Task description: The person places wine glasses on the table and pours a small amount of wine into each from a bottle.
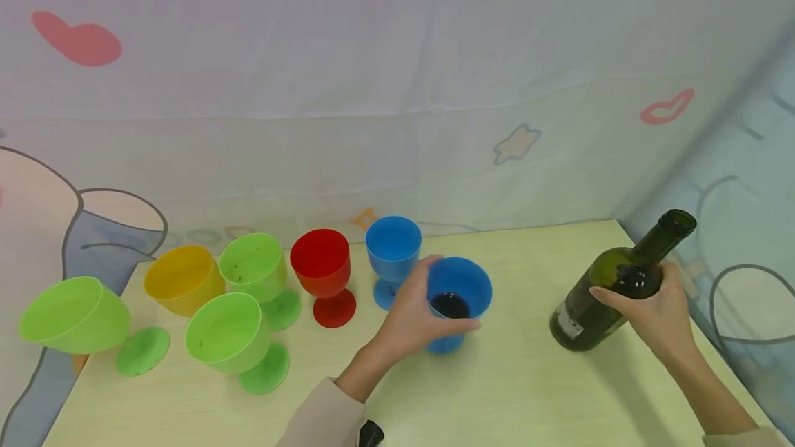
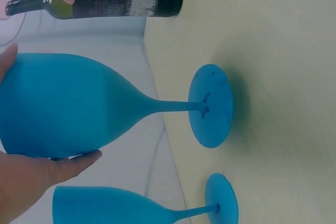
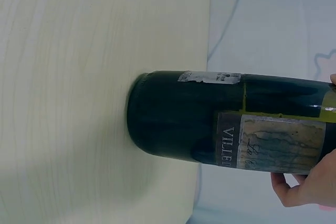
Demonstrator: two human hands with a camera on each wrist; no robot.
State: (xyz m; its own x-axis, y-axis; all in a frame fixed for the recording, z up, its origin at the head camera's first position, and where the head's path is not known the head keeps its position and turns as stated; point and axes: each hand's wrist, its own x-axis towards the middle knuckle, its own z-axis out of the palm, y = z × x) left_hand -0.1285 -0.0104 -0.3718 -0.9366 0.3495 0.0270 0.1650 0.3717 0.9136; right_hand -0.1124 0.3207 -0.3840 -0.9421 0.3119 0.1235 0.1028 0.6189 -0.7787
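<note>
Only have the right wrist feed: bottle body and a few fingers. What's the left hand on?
Observer: The left hand grips the nearer blue goblet by its bowl.
Operator: Anything in it?
Observer: Yes, some dark liquid low in the bowl.
Operator: The bottle runs out of my frame at the top. Capped?
Observer: No, the head view shows its mouth open, with no cap or cork on it.
</note>
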